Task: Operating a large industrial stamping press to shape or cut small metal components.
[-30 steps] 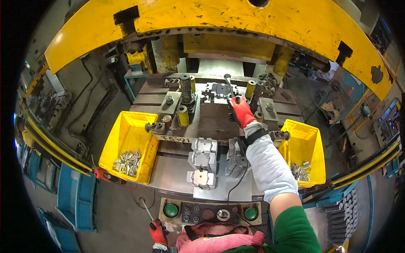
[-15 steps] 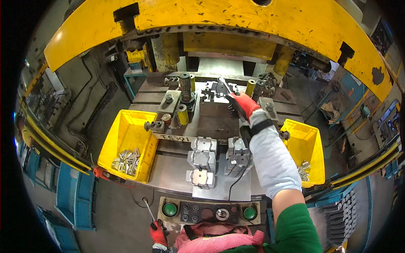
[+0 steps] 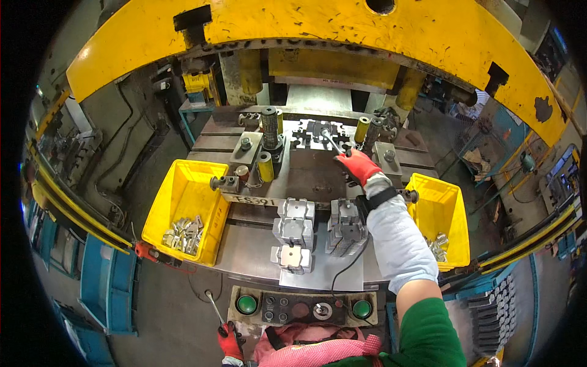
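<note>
Over the dark steel bed (image 3: 315, 171), upper centre, the right hand (image 3: 358, 164) grips a slim rod (image 3: 333, 143) by a notched plate (image 3: 312, 133); the left hand (image 3: 230, 341) (lower left-centre, above grey floor (image 3: 171, 312)) clasps a metal shaft (image 3: 215, 307).

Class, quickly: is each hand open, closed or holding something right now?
Left hand: closed, holding a slim metal rod.
Right hand: closed, holding a rod-shaped tool.

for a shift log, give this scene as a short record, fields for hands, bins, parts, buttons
left hand: holds a slim rod near the control panel
right hand: holds a slim tool pointing at a patterned plate
left bin: yellow, holds metal pieces
right bin: yellow, holds metal pieces
stacked parts: grey metal, between the bins
buttons: two, green, on the panel
</note>
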Demonstrator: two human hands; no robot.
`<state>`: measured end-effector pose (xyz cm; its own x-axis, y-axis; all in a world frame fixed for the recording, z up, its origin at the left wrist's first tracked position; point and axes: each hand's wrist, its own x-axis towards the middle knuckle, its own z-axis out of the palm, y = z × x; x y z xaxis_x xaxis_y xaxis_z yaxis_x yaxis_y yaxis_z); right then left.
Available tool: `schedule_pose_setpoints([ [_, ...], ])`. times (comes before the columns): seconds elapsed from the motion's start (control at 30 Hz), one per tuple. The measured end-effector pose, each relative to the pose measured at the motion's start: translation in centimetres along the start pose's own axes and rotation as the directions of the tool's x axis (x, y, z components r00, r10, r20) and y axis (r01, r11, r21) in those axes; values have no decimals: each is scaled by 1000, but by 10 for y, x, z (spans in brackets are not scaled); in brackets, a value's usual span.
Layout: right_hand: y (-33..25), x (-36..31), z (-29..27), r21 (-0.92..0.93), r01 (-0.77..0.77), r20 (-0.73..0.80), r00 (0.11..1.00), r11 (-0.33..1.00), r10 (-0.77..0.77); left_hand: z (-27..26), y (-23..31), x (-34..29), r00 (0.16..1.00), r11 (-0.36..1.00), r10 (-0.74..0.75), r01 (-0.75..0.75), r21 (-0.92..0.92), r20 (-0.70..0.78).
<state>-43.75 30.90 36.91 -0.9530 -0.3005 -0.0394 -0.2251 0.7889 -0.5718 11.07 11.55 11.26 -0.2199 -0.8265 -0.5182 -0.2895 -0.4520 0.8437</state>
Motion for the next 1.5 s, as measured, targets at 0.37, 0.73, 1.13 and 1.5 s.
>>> schedule_pose_setpoints([
  [0.37, 8, -37, -2, -85, 211, -305, 925, 974, -227, -12, -3, -7, 998, 998, -40, 42, 50, -42],
  [0.73, -6, -16, -7, -5, 284, -186, 942, 959, -280, -5, -11, 3, 1000, 999, -22, 22, 24, 20],
  [1.13, 7, 4, -13, 152, 342, -277, 915, 927, -292, -9, -13, -6, 997, 998, -63, 63, -12, -40],
  [1.5, -7, 30, 51, 263, -7, -30, 999, 965, 15, 5, -11, 9, 998, 997, -65, 65, 45, 14],
])
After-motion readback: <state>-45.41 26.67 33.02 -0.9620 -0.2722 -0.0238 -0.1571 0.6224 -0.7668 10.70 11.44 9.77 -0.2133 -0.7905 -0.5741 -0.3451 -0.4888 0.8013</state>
